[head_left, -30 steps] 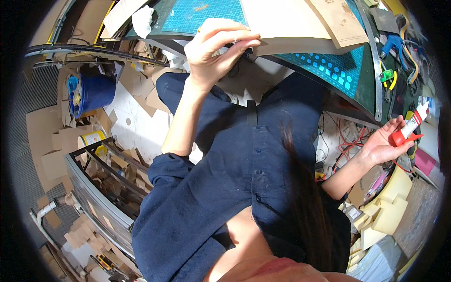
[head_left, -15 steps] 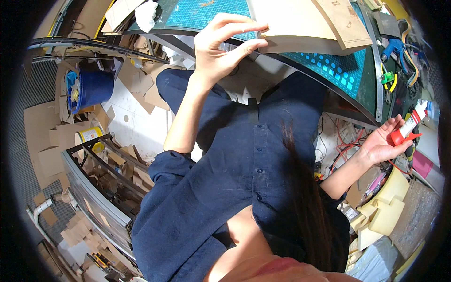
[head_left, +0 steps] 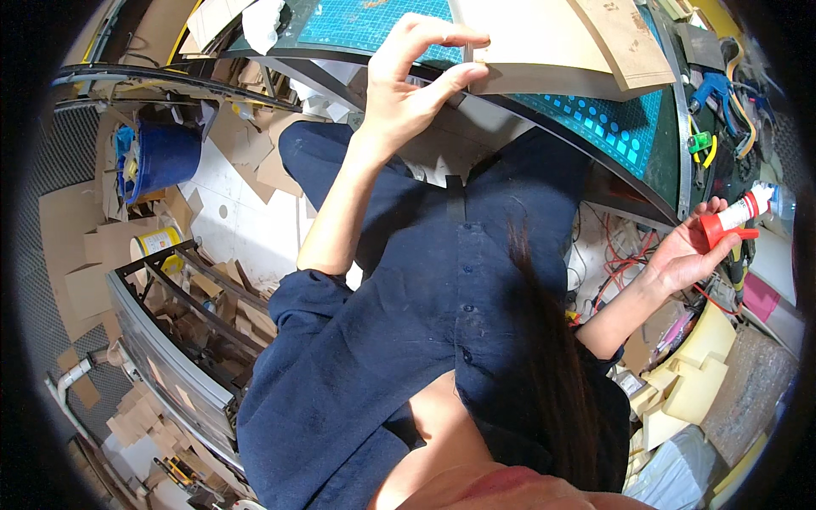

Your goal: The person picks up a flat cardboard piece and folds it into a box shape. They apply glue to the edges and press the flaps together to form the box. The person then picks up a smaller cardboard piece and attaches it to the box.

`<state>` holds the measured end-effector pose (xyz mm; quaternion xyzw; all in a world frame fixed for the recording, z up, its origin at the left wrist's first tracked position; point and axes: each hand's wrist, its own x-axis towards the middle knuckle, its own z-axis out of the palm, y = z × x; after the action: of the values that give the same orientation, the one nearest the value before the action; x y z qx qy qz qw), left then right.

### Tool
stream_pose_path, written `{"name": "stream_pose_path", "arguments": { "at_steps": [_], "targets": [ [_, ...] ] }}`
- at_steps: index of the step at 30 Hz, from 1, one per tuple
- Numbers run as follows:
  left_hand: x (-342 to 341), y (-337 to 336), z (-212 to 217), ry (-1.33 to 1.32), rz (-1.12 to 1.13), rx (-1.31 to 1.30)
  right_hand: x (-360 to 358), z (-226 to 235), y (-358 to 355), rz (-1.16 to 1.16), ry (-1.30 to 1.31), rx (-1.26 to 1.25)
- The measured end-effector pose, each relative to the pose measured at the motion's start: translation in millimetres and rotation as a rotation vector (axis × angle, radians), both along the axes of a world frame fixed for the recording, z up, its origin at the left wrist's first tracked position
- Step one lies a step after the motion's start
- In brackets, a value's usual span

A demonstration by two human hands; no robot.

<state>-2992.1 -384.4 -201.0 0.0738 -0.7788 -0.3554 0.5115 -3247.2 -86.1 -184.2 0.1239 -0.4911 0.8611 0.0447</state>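
My left hand is at the near left corner of a tan cardboard piece, thumb and forefinger pinching its edge. A folded flap runs along the right side of that piece. It rests on a teal cutting mat on the worktable. Off to the right, my right hand holds a white tube with a wide red end and a red tab. The palm faces up, and the tube points away toward the table's right side.
Blue-handled tool and green-and-yellow pliers lie on the table's right side, beside a metal ruler. On the left floor stand a blue bin, a yellow-and-white can and a metal frame among cardboard scraps.
My left hand has shifted slightly right along the cardboard's edge, its wrist turned a little. The tube in my right hand has tilted and moved slightly up and away.
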Motion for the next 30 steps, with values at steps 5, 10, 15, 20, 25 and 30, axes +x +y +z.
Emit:
{"name": "stream_pose_path", "arguments": {
  "at_steps": [5,10,15,20,25,30],
  "targets": [
    [3.7,4.0,12.3,-0.004,0.069,-0.173,-11.2,-1.1,11.5,0.023,0.008,0.028],
    [-1.8,2.6,13.5,-0.047,0.068,-0.111,-28.4,6.2,41.4,-0.077,0.049,0.097],
    [7.8,10.0,12.6,-0.098,0.141,-0.079,-62.1,17.0,83.4,-0.335,0.111,0.16],
    [5.1,10.3,22.6,-0.129,0.088,-0.179,-108.6,28.6,131.3,-0.423,0.241,0.401],
    [-0.2,4.8,15.3,-0.097,0.104,-0.201,-157.0,45.6,126.4,-0.408,0.313,0.732],
    [2.9,3.8,23.7,-0.135,0.099,-0.235,-232.4,45.7,101.6,-0.221,0.397,0.822]
  ]
}}
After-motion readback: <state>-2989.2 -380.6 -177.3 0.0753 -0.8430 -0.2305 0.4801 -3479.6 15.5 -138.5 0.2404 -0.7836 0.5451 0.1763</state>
